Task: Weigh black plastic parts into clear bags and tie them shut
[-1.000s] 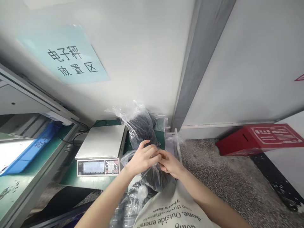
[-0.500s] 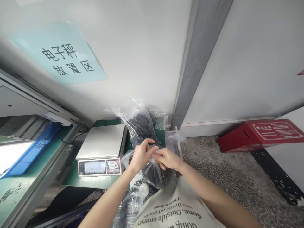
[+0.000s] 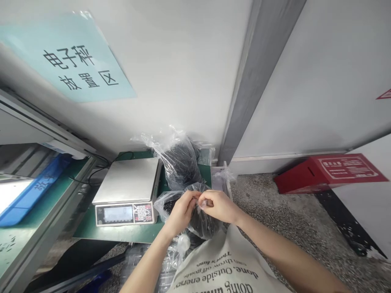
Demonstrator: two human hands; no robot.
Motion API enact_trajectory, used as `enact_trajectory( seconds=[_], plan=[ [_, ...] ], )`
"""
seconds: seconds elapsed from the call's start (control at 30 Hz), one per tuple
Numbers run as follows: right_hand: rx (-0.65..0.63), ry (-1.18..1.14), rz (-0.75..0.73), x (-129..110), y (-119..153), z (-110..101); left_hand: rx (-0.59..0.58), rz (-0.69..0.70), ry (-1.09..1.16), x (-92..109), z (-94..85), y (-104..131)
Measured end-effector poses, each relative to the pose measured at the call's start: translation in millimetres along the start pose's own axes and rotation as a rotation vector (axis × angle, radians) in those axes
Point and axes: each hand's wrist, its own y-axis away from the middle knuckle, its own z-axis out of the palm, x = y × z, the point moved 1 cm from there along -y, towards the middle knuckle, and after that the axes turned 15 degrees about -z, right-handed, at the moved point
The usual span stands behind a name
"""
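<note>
A clear plastic bag (image 3: 203, 226) of small black parts is close to my body at the green table's front edge. Its gathered neck is pinched between the fingers of my left hand (image 3: 183, 209) and my right hand (image 3: 218, 205), which meet above it. Both hands are closed, and the fingertips partly hide the twisted plastic. Just behind them a second clear bag (image 3: 181, 162), full of dark parts, stands against the wall. Another dark-filled plastic bag (image 3: 166, 203) shows beside my left hand.
To the left, a digital scale (image 3: 126, 183) with a bare steel plate sits on the green table (image 3: 119, 233). A blue tray (image 3: 38, 189) lies on the bench at far left. On the floor at right stands a red box (image 3: 330, 173). Clear plastic containers (image 3: 165, 268) are below my left arm.
My fingers have closed tighter round the bag's neck, and my left fingers, raised before, are now curled in. The view has shifted slightly.
</note>
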Motion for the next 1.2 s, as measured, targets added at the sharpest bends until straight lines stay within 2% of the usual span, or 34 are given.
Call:
enact_trajectory(
  seconds=[0.17,0.37,0.57,0.73,0.87,0.97,1.03,1.1,1.2],
  plan=[
    [0.035,0.291,-0.079,0,3,10,-0.066,0.003,-0.01,-1,1.8,-11],
    [0.144,0.511,-0.193,16,6,22,-0.116,0.0,-0.063,-3,1.1,-20],
    [0.212,0.558,-0.37,20,10,16,-0.168,0.041,-0.166,-1,-8.2,-27],
    [0.2,0.544,-0.459,15,10,4,-0.099,0.107,-0.315,-1,-17.2,-31],
    [0.201,0.495,-0.473,13,19,7,-0.044,0.216,-0.478,-5,-18.3,-32],
    [0.188,0.412,-0.411,17,34,16,-0.005,0.271,-0.585,-12,-18.6,-32],
    [0.202,0.368,-0.294,27,47,19,0.025,0.297,-0.619,-18,-19.9,-29],
    [0.259,0.358,-0.087,49,61,17,0.1,0.323,-0.627,-21,-21.5,-23],
    [0.358,0.373,0.342,101,82,10,0.2,0.357,-0.65,-24,-20.8,-12]
  ],
)
